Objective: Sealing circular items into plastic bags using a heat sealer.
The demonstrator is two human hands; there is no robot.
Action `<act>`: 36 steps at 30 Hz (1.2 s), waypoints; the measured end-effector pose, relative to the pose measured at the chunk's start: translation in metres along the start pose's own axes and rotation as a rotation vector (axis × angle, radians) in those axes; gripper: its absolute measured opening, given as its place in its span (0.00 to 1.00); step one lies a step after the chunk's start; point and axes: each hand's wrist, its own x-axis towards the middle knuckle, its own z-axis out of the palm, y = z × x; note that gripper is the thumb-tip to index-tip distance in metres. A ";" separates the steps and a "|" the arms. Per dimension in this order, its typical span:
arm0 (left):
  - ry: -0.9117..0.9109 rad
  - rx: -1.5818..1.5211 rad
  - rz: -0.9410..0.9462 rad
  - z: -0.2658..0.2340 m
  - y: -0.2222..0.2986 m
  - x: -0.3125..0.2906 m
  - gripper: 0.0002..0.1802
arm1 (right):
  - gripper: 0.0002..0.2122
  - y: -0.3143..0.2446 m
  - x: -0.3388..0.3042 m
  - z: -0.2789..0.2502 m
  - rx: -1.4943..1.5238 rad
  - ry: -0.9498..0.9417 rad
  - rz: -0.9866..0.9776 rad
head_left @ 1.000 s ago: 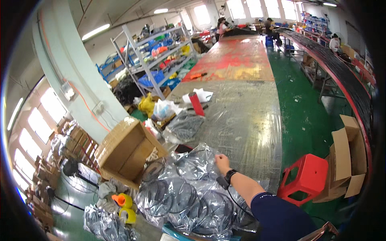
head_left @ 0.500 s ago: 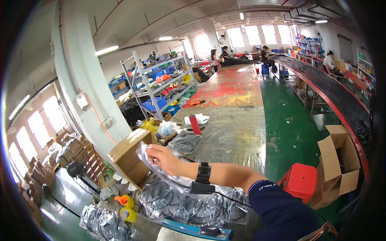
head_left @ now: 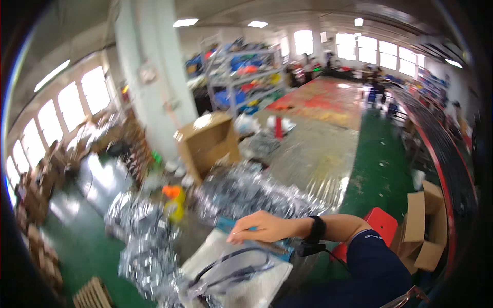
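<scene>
My right hand (head_left: 263,227) reaches in from the lower right, fingers bent and pressed together, over a long blue bar-shaped tool (head_left: 225,224). What its fingertips grip, if anything, is hidden. Just below them, a clear plastic bag with a dark looped cable-like item (head_left: 233,267) lies on a white pad (head_left: 215,246). Beyond the blue tool, a heap of clear bags with dark contents (head_left: 246,190) covers the table. To the left, more such bags (head_left: 146,256) hang or lie in a pile. My left hand is out of the picture.
Orange and yellow tape rolls (head_left: 174,205) sit left of the heap. An open cardboard box (head_left: 205,149) lies on its side behind it. A red stool (head_left: 380,226) and an open carton (head_left: 423,231) stand to the right. Shelves (head_left: 246,77) rise at the back.
My right hand has come down toward me from the heap, where it held up a clear plastic bag. A bag now lies on the white pad. The view has turned left and down.
</scene>
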 end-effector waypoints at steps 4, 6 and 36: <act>0.237 -0.322 0.199 0.028 -0.014 -0.014 0.17 | 0.09 0.024 -0.034 0.019 -0.210 0.122 -0.024; 0.312 -0.458 0.141 0.038 0.003 -0.020 0.18 | 0.07 0.030 -0.045 0.024 -0.292 0.106 -0.115; 0.322 -0.014 0.138 0.061 0.022 0.031 0.13 | 0.07 0.076 -0.130 0.036 0.016 0.098 0.125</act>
